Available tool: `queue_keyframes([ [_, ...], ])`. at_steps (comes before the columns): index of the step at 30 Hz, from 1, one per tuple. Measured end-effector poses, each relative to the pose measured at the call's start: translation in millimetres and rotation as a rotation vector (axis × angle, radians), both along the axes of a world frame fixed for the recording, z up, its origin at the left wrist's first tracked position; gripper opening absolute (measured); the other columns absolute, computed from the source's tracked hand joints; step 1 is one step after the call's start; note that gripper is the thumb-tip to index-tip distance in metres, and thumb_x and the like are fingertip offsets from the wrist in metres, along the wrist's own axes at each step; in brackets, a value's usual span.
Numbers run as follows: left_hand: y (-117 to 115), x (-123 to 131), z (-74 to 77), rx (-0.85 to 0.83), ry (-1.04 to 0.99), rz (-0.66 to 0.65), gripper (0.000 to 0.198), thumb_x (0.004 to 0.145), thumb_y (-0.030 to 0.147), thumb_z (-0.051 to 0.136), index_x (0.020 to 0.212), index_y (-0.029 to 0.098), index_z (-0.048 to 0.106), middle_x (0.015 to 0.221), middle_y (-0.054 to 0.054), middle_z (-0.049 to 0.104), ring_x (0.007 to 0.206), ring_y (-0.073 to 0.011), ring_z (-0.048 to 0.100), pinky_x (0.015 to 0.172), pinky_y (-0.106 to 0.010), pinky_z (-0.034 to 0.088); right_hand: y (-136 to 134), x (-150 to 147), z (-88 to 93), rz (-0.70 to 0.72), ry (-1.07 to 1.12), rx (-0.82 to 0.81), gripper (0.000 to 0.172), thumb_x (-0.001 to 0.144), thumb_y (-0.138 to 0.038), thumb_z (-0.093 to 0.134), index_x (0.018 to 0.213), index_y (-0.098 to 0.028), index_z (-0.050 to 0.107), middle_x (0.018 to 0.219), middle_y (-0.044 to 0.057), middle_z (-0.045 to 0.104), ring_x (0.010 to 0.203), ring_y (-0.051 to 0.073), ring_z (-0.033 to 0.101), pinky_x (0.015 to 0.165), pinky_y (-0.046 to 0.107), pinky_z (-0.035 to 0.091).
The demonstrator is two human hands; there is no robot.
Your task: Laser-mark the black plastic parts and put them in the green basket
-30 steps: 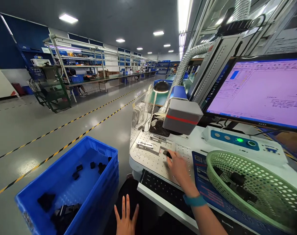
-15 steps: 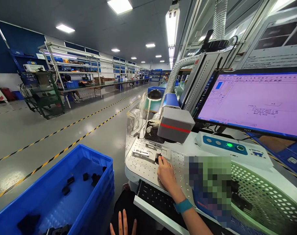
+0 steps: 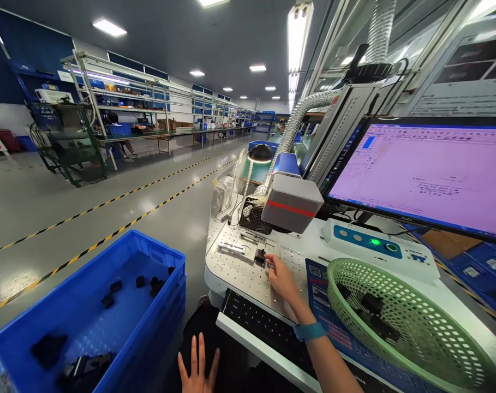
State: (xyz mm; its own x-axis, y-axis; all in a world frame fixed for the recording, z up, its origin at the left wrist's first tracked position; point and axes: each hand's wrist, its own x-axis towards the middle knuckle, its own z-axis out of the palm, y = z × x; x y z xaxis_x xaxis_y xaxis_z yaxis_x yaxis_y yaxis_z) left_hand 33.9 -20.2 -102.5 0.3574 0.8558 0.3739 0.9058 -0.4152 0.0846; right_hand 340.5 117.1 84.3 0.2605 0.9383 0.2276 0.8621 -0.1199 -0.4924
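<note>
My right hand [image 3: 282, 279], with a teal band on its wrist, reaches over the perforated metal plate [image 3: 231, 272]. Its fingertips are pinched together at the right edge of a small black block [image 3: 260, 255], which sits against a metal fixture [image 3: 232, 247]. The exact finger contact is too small to make out fully. My left hand [image 3: 198, 367] rests palm down on my dark-clothed lap, fingers spread, with nothing in it. Above the plate hangs the grey machine head [image 3: 292, 203] with a red stripe.
A blue crate [image 3: 88, 278] with scattered black parts stands at left. To the right, a green perforated basket [image 3: 431, 311] holds several dark parts. A keyboard [image 3: 264, 330] lies below the plate's front edge. A monitor [image 3: 428, 169] and a control panel [image 3: 364, 239] stand behind.
My right hand has shifted slightly rightward relative to the black block, so more of the block shows. My left hand's fingers have come further into view. The camera view has tilted slightly.
</note>
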Motion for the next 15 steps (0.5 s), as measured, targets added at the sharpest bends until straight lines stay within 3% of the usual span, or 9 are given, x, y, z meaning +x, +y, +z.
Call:
queue_keyframes([
  [3, -2, -5, 4.8, -0.013, 0.033, -0.03, 0.068, 0.083, 0.051, 0.06, 0.14, 0.044, 0.023, 0.138, -0.019, 0.048, 0.129, -0.0399, 0.038, 0.097, -0.073, 0.027, -22, 5, 1.6, -0.027, 0.046, 0.016, 0.038, 0.083, -0.011, 0.03, 0.116, -0.016, 0.047, 0.117, 0.011, 0.062, 0.109, 0.02, 0.059, 0.093, 0.038, 0.049],
  [7, -3, -7, 9.1, 0.023, 0.134, -0.045, 0.075, 0.086, 0.043, 0.057, 0.145, 0.036, 0.011, 0.141, -0.023, 0.042, 0.131, -0.0419, 0.033, 0.098, -0.074, 0.023, -78, -9, -3.4, 0.018, 0.161, 0.069, 0.025, 0.092, -0.033, 0.038, 0.109, -0.019, 0.051, 0.108, 0.008, 0.064, 0.099, 0.021, 0.061, 0.09, 0.04, 0.048],
  [11, -3, -6, 12.6, 0.03, 0.151, -0.063, 0.074, 0.088, 0.045, 0.054, 0.146, 0.034, 0.008, 0.141, -0.026, 0.04, 0.131, -0.0437, 0.034, 0.097, -0.075, 0.024, -137, -40, -17.9, 0.103, 0.149, 0.03, 0.024, 0.095, -0.038, 0.038, 0.1, -0.023, 0.055, 0.095, 0.004, 0.063, 0.092, 0.02, 0.058, 0.085, 0.039, 0.046],
  [15, -2, -7, 13.9, -0.006, 0.121, -0.074, 0.071, 0.086, 0.044, 0.058, 0.143, 0.038, 0.015, 0.14, -0.023, 0.043, 0.131, -0.0415, 0.036, 0.097, -0.073, 0.027, -163, -63, -28.6, 0.152, 0.017, -0.083, 0.025, 0.096, -0.032, 0.035, 0.1, -0.026, 0.059, 0.095, 0.004, 0.062, 0.09, 0.021, 0.056, 0.083, 0.041, 0.044],
])
